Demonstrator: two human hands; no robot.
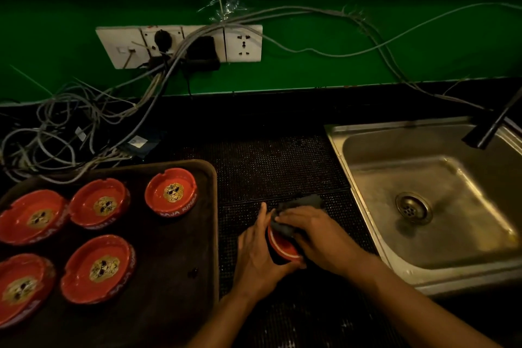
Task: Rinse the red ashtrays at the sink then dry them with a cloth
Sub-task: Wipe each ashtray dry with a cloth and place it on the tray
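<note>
Left hand (258,258) gripping red ashtray (282,246), tilted | right hand (316,234) pressing dark cloth (296,207) into it | five ashtrays on tray (180,305) | sink (367,237) right

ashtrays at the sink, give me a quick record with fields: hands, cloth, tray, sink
left hand: the left hand holds a red ashtray tilted on its edge above the dark mat
right hand: the right hand presses a dark cloth into that ashtray
tray: brown tray on the left, carrying five red ashtrays upright
sink: steel sink on the right, no ashtray in it; no running water visible
tap: black tap over the sink's far right corner
wall: sockets and loose cables
</note>
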